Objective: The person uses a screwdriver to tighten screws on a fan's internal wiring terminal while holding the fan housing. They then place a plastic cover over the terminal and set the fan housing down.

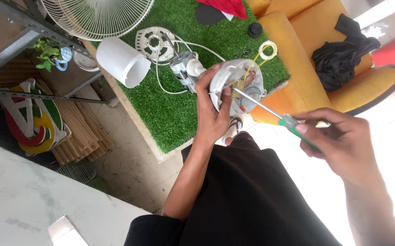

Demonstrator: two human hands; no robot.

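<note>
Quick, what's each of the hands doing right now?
Left hand: closed around the round white fan housing.
Right hand: closed on the green-handled screwdriver, its tip inside the housing.

Low tabletop [174,118] covered in fake green grass, sitting on a pale tiled floor [129,168]. Yellow armchair [298,27] behind it with black cloth [343,50] dumped on the seat. Metal shelf frame [15,41] off to one side, bright daylight blowing out the floor.

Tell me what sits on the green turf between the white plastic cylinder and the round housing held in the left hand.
In the head view, the fan motor with its white cord lies between the white cylinder and the round housing in the left hand.
</note>
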